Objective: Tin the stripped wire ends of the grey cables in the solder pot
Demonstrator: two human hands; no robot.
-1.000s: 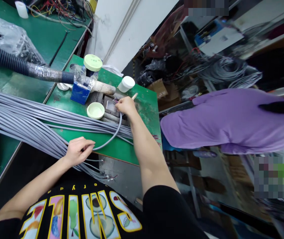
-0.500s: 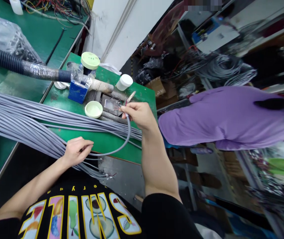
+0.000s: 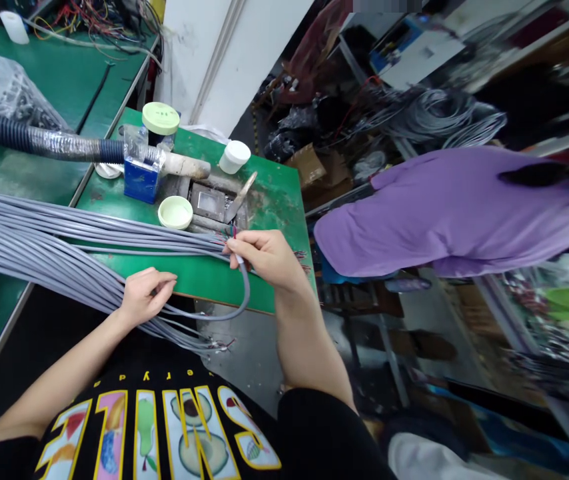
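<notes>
My right hand [image 3: 264, 257] pinches a grey cable [image 3: 245, 293] near its stripped end, where thin coloured wires stick out past the fingertips. That cable curves down and back toward my left hand [image 3: 148, 295], which rests at the edge of a thick bundle of grey cables [image 3: 54, 267] with its fingers curled closed. What lies under those fingers is hidden. Just beyond my right hand is a small metal pot [image 3: 208, 201] with a shiny square surface, and a flat stick [image 3: 241, 198] leans across its right side.
A pale green open tub [image 3: 175, 213], a blue box [image 3: 141, 180], a white lidded jar [image 3: 235, 157] and a green-lidded jar [image 3: 160, 119] surround the pot. A ribbed hose [image 3: 9, 130] ends above it. A person in purple [image 3: 444, 213] is at the right.
My right hand has drawn the cable end away from the metal pot, toward me and slightly left. My left hand keeps its place by the bundle. The view has shifted slightly.
</notes>
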